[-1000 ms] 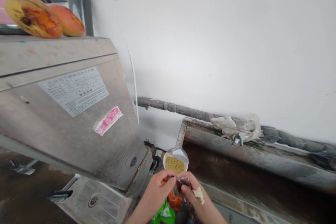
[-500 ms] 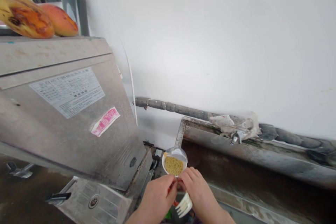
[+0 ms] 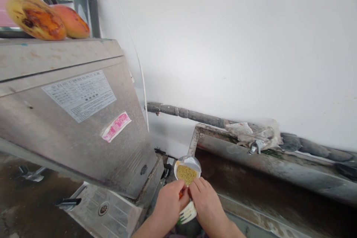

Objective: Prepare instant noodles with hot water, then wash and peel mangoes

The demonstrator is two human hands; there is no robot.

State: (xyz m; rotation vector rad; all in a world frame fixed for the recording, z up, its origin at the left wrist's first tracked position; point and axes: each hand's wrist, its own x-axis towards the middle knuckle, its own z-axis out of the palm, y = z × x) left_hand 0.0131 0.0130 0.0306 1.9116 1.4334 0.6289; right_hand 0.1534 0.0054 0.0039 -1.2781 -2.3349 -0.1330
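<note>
Below the white wall [image 3: 223, 55], an open cup [image 3: 176, 173] of noodles [image 3: 186, 174] sits near the trough's rim [image 3: 193, 143]. Your left grip [image 3: 169, 200] pinches an orange packet [image 3: 181, 195], mostly hidden; your right grip [image 3: 208, 201] holds a white fork [image 3: 188, 214].

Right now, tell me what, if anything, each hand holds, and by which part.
The right hand holds the fork, apparently by its hidden handle; the left hand is at something orange, too covered to tell the hold.
</note>
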